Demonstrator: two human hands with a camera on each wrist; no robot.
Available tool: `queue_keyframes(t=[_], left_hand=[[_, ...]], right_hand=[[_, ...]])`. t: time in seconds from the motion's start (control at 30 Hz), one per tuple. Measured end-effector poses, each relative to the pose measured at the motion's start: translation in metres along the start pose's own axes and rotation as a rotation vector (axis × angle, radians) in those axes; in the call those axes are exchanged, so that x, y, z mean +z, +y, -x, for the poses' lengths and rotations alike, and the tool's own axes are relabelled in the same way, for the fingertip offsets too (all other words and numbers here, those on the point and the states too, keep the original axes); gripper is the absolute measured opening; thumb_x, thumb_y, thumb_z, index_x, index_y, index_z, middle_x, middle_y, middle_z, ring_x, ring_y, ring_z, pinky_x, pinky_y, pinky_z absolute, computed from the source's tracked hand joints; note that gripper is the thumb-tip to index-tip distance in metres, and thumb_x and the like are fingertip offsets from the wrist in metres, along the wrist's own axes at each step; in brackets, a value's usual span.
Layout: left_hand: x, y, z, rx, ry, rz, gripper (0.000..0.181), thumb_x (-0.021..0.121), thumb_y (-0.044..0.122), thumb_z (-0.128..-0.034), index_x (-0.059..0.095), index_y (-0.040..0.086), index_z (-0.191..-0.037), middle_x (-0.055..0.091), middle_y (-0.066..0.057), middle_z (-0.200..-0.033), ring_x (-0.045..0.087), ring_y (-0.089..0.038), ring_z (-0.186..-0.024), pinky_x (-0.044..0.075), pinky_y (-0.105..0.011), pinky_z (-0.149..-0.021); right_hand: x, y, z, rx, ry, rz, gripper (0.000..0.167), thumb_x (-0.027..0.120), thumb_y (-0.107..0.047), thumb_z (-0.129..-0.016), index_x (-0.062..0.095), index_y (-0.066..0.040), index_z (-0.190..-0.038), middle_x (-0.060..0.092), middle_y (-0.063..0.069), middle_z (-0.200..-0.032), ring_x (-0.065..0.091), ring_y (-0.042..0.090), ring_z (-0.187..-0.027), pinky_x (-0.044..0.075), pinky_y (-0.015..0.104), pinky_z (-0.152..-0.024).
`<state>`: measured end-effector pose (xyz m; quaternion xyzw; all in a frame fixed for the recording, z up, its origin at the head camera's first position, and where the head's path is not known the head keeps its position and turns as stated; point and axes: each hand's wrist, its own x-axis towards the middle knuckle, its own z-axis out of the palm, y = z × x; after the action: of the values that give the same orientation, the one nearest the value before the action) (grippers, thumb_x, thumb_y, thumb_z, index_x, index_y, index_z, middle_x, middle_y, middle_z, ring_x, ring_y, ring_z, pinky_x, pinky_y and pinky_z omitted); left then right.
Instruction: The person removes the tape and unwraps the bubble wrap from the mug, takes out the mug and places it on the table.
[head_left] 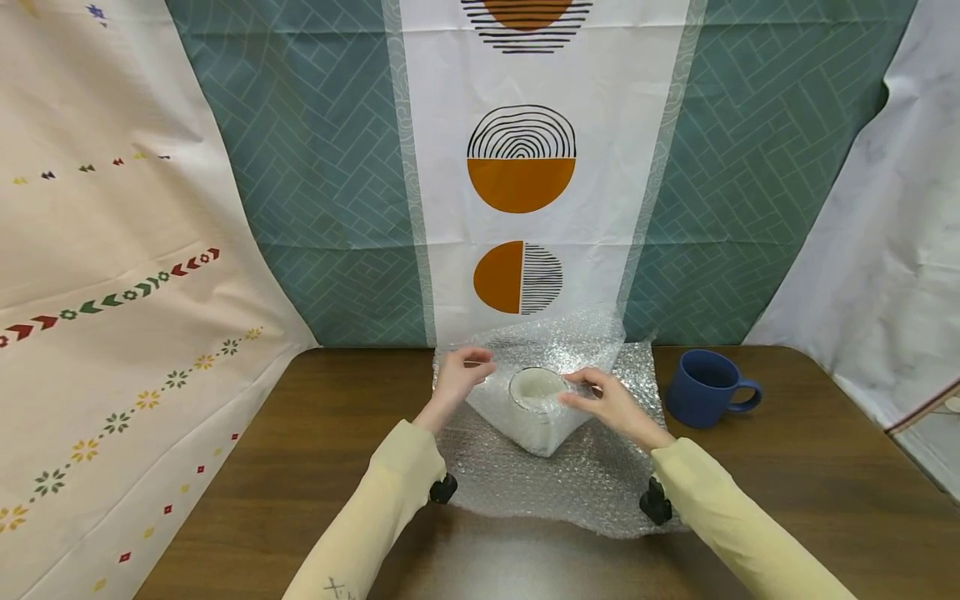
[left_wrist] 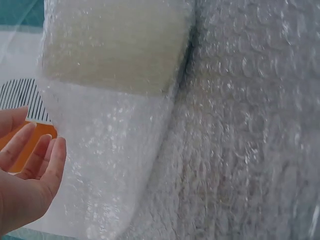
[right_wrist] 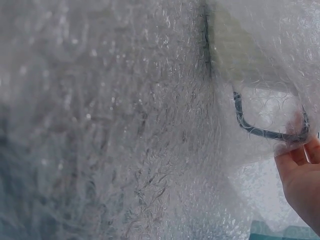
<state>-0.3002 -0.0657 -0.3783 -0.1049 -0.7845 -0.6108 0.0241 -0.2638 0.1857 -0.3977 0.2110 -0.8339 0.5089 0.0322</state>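
A white cup (head_left: 538,385) with a dark rim stands near the table's back edge, bubble wrap (head_left: 551,437) folded around its sides. Its mouth shows from above. In the right wrist view a dark-edged handle (right_wrist: 265,133) shows through the wrap. My right hand (head_left: 611,408) pinches the bubble wrap at the handle side, with a fingertip visible through the film. To the cup's left, my left hand (head_left: 455,379) has loosely bent fingers and holds nothing. Its fingertips (left_wrist: 60,145) are close to the wrap's edge; whether they touch it I cannot tell.
A blue mug (head_left: 702,390) stands on the right, its handle pointing right. The flat bubble wrap sheet (head_left: 525,492) spreads under the cup over the brown wooden table (head_left: 300,467). Patterned cloth (head_left: 517,275) hangs behind the table.
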Motion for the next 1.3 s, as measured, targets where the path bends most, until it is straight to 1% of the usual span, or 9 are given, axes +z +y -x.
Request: queue_keyframes(t=[0.07,0.3,0.4,0.47,0.63,0.73,0.83,1.0,1.3], left_hand=[[0.002,0.001,0.0,0.011,-0.006,0.0,0.023,0.061,0.003,-0.0846,0.061,-0.007,-0.106,0.058,-0.016,-0.101,0.055,-0.028,-0.092,0.048,-0.033,-0.076],[0.005,0.006,0.0,0.066,-0.049,0.004,0.023,0.063,0.002,-0.0834,0.062,-0.006,-0.104,0.059,-0.018,-0.1,0.057,-0.029,-0.091,0.049,-0.031,-0.073],[0.005,0.009,0.001,0.083,-0.088,0.006,0.024,0.062,0.001,-0.0839,0.06,-0.009,-0.105,0.058,-0.022,-0.102,0.055,-0.033,-0.093,0.048,-0.036,-0.076],[0.005,0.01,0.003,0.099,-0.098,-0.016,0.024,0.062,0.003,-0.0844,0.061,-0.007,-0.106,0.058,-0.02,-0.102,0.055,-0.031,-0.093,0.046,-0.036,-0.076],[0.007,0.026,0.022,0.15,-0.13,-0.073,0.025,0.063,0.006,-0.0845,0.061,-0.003,-0.108,0.057,-0.016,-0.108,0.05,-0.03,-0.1,0.044,-0.037,-0.078],[0.006,0.038,0.032,0.18,-0.175,-0.061,0.027,0.063,0.0,-0.0833,0.059,-0.007,-0.109,0.053,-0.022,-0.113,0.046,-0.038,-0.105,0.043,-0.039,-0.082],[0.008,0.036,0.032,0.192,-0.21,-0.049,0.03,0.064,-0.001,-0.0822,0.057,-0.007,-0.111,0.051,-0.024,-0.115,0.044,-0.04,-0.107,0.042,-0.04,-0.085],[0.009,0.031,0.031,0.169,-0.278,-0.031,0.037,0.065,0.001,-0.0811,0.055,-0.006,-0.116,0.046,-0.024,-0.119,0.041,-0.04,-0.11,0.036,-0.046,-0.091],[0.008,0.026,0.032,0.171,-0.363,-0.029,0.047,0.067,0.002,-0.0803,0.049,-0.009,-0.122,0.041,-0.024,-0.125,0.036,-0.041,-0.113,0.03,-0.051,-0.094]], right_hand=[[0.0,-0.001,0.0,-0.001,-0.001,0.001,0.032,0.065,-0.01,-0.084,0.058,0.007,-0.109,0.053,0.02,-0.113,0.046,0.036,-0.106,0.032,0.048,-0.094],[-0.001,-0.031,0.007,-0.006,-0.001,-0.016,0.03,0.064,-0.003,-0.084,0.056,0.013,-0.107,0.052,0.027,-0.111,0.045,0.042,-0.105,0.031,0.053,-0.093],[-0.001,-0.035,0.008,0.007,-0.004,-0.018,0.03,0.063,-0.003,-0.084,0.055,0.013,-0.108,0.051,0.027,-0.111,0.044,0.041,-0.106,0.03,0.053,-0.093],[-0.001,-0.035,0.008,0.01,-0.006,-0.019,0.03,0.063,-0.003,-0.084,0.055,0.013,-0.108,0.051,0.027,-0.111,0.044,0.041,-0.106,0.03,0.052,-0.094],[-0.001,-0.033,0.007,0.034,-0.006,-0.025,0.031,0.063,-0.006,-0.085,0.055,0.012,-0.109,0.051,0.026,-0.113,0.043,0.041,-0.107,0.029,0.052,-0.095],[-0.001,-0.033,0.007,0.038,-0.005,-0.023,0.031,0.063,-0.006,-0.085,0.055,0.011,-0.11,0.051,0.025,-0.113,0.044,0.04,-0.107,0.029,0.052,-0.094],[-0.001,-0.033,0.007,0.03,-0.006,-0.019,0.031,0.063,-0.006,-0.085,0.055,0.012,-0.11,0.051,0.025,-0.112,0.044,0.04,-0.106,0.03,0.053,-0.093],[-0.001,-0.033,0.008,0.028,-0.004,-0.011,0.031,0.063,-0.006,-0.085,0.055,0.012,-0.11,0.052,0.025,-0.111,0.044,0.04,-0.106,0.031,0.053,-0.092],[-0.001,-0.034,0.009,0.015,-0.002,0.002,0.03,0.063,-0.004,-0.085,0.055,0.013,-0.109,0.051,0.026,-0.111,0.044,0.041,-0.105,0.031,0.053,-0.092]])
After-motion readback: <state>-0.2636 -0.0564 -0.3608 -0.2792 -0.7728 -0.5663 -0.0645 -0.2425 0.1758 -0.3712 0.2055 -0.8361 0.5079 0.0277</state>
